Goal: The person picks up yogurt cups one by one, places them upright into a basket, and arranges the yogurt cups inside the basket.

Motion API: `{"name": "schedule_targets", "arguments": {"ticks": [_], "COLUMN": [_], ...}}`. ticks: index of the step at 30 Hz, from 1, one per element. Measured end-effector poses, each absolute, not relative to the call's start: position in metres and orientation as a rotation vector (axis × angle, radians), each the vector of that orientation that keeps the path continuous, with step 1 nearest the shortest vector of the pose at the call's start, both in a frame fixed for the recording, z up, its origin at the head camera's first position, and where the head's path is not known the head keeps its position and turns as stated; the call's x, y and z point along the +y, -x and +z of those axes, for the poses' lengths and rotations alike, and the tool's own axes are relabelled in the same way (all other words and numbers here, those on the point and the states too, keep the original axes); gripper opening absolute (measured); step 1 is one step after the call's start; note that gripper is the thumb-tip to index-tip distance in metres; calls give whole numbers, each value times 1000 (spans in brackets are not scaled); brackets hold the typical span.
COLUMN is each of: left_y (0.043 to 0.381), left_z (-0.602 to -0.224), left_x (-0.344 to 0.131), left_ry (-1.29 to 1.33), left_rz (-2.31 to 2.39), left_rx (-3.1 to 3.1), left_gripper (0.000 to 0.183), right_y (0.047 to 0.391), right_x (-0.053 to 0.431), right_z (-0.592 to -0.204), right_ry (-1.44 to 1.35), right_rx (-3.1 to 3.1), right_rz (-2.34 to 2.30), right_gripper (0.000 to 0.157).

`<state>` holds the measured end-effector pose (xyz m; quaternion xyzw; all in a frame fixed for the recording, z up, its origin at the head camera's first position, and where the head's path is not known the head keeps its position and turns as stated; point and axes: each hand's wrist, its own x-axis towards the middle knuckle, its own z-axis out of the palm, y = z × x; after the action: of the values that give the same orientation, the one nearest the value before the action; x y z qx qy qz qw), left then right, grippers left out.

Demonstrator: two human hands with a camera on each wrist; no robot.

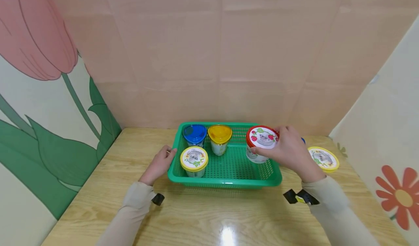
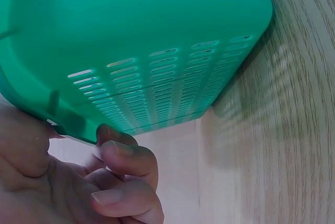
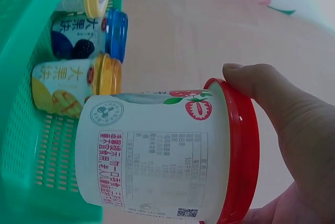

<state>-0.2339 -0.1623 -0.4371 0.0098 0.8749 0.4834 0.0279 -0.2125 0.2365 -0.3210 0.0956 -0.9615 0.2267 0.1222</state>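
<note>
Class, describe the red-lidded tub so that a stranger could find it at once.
Find the green basket on the wooden table. At its right end, the person's right hand holds a white tub by its lid. Only this one is red-rimmed; the neighbouring lids are blue or yellow.

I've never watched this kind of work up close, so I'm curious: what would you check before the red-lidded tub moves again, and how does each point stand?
1. Right hand gripping the red-lidded tub: ok, thumb and fingers are at the lid.
2. Its lid seated: ok, no gap shows in the right wrist view.
3. Left hand holding the green basket: ok, at the rim.
4. Bare basket floor left of that tub: ok.
5. Tub's base resting on that floor: cannot tell.
6. Blue thing by the right hand identifiable: not ok, the hand mostly hides it.
</note>
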Motion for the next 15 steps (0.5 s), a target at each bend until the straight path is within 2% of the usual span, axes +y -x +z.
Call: {"name": "schedule_targets", "arguments": {"ticks": [4, 11, 15], "left_y": [234, 235, 235], "left_z": [-438, -438, -438], "left_x": [-163, -163, -163], "left_ry": [-30, -33, -35], "left_rz": [1499, 1492, 1489], "left_rx": [2688, 2692, 2696], "left_gripper": [37, 38, 37], "right_y": [217, 225, 229], "right_x": [228, 214, 206], "right_z": [-321, -323, -325], "right_ry": [-305, -336, -341], "right_rx": [-2840, -2913, -2941], "right_rz": [664, 652, 666], "right_gripper": [95, 103, 101]}}
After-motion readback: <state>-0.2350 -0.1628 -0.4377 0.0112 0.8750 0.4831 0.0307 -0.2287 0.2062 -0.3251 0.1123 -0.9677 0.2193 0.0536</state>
